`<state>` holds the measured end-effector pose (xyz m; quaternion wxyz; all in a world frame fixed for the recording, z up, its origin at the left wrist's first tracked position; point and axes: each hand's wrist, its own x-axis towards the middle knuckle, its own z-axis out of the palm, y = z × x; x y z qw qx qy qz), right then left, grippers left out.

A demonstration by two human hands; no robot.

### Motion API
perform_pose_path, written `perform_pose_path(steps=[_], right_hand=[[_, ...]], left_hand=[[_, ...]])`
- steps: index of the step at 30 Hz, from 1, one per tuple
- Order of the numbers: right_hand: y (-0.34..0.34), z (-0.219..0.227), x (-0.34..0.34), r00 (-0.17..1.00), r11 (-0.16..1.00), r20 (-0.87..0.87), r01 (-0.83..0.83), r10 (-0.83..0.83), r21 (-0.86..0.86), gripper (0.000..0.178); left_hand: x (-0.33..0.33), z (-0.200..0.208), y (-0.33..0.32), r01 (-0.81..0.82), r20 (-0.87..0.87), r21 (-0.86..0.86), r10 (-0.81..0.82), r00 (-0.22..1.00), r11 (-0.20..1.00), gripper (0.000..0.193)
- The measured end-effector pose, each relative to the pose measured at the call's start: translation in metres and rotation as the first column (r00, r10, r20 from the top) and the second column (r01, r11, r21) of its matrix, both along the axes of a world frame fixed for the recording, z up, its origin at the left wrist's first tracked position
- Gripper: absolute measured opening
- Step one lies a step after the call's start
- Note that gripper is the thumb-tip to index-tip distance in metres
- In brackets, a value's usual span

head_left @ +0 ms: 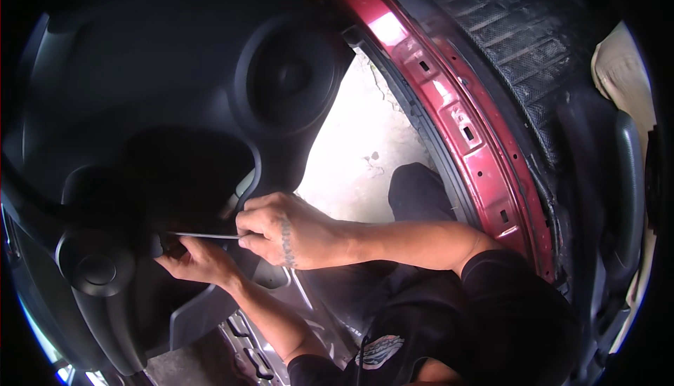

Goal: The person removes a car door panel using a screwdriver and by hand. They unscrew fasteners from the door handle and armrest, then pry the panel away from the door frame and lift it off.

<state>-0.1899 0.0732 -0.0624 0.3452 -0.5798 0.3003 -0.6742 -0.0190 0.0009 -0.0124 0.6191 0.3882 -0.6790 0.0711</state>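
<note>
My right hand is closed round one end of a thin metal rod, which runs level to the left; its end inside the fist is hidden. The rod's far end fades into the dark recess of a black car door panel. Just below that end is my left hand, its fingers bent and closed at the panel beside a small dark part. Shadow hides what those fingertips grip. A round knob-like piece sits on the panel left of my left hand.
A round speaker cover is in the panel's upper right. Red door sill curves along the right, with a black floor mat beyond it. Bright ground shows between door and sill. Bare metal shows below my right wrist.
</note>
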Motion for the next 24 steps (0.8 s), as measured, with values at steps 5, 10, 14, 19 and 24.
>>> perform_pose_path(steps=[5,10,14,19,24], right_hand=[[-0.003,-0.002,-0.001,0.998,0.998,0.000,-0.056,0.056,0.029,0.011],[-0.001,0.001,-0.004,0.995,0.994,0.025,-0.098,0.097,0.057,0.012],[-0.009,-0.001,-0.007,0.997,0.997,-0.018,-0.073,0.074,0.031,0.013],[-0.005,-0.001,-0.012,0.995,0.994,-0.044,-0.090,0.093,0.065,0.014],[-0.007,0.001,-0.012,0.995,0.993,0.012,-0.103,0.103,0.057,0.015]], left_hand=[[0.007,-0.003,-0.003,-0.003,0.023,0.030,0.003,1.000,1.000,0.031],[0.002,0.001,0.001,-0.024,-0.006,0.024,0.024,1.000,0.999,0.030],[-0.005,0.001,0.003,-0.035,0.008,0.021,0.035,0.999,0.999,0.032],[-0.002,0.002,0.004,-0.035,0.008,0.033,0.035,0.999,0.999,0.033],[-0.002,0.000,0.003,-0.039,0.030,0.031,0.038,0.999,0.999,0.034]])
